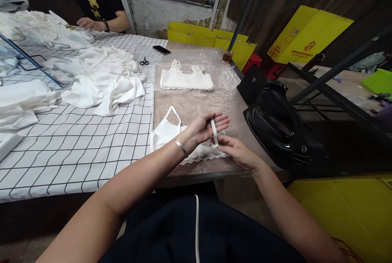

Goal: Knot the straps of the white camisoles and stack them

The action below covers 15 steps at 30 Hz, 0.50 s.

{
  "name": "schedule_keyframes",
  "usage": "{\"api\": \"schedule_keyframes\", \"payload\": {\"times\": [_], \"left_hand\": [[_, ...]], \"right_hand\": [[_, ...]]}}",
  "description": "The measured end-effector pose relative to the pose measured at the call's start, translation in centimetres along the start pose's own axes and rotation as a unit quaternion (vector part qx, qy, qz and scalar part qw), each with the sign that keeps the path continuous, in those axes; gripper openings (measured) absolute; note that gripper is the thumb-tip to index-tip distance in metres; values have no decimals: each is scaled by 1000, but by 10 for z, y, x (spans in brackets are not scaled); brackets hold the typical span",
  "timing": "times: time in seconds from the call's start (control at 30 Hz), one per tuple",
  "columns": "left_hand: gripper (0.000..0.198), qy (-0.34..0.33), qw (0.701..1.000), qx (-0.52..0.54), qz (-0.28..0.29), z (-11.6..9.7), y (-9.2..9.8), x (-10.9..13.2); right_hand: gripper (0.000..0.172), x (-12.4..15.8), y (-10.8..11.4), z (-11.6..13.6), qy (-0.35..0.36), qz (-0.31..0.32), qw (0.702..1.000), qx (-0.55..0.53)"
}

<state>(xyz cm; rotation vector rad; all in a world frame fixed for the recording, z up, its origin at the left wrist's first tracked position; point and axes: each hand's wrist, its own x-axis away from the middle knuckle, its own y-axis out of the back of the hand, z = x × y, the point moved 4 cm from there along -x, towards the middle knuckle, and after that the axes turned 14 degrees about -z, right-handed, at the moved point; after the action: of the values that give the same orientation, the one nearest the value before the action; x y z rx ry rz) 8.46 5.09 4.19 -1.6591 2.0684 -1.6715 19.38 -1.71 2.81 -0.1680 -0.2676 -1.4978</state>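
A white camisole top with thin straps lies in front of me at the table edge, partly hidden under my forearm and hands. My left hand is palm up above it, fingers stretched out, with a white strap running across them. A silver bangle circles that wrist. At the strap's lower end, my right hand has its fingers closed on it. Farther back, a neat stack of white tops lies flat with straps bunched at the top.
Loose white garments are heaped on the checked cloth to the left. Small scissors and a phone lie behind. A black bag stands at the right edge. Across the table, a person's hand is near more white cloth.
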Motion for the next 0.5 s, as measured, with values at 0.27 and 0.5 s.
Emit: {"api": "schedule_keyframes", "payload": {"times": [0.27,0.5], "left_hand": [[17,-20,999,-34,-26,-3,-7,-6],[17,-37,999,1,-37,-8,-7,-6]], "right_hand": [[26,-11,10,13,-19,-41,999,1],[32,-4,15,11,-58,-9,988,-144]]}}
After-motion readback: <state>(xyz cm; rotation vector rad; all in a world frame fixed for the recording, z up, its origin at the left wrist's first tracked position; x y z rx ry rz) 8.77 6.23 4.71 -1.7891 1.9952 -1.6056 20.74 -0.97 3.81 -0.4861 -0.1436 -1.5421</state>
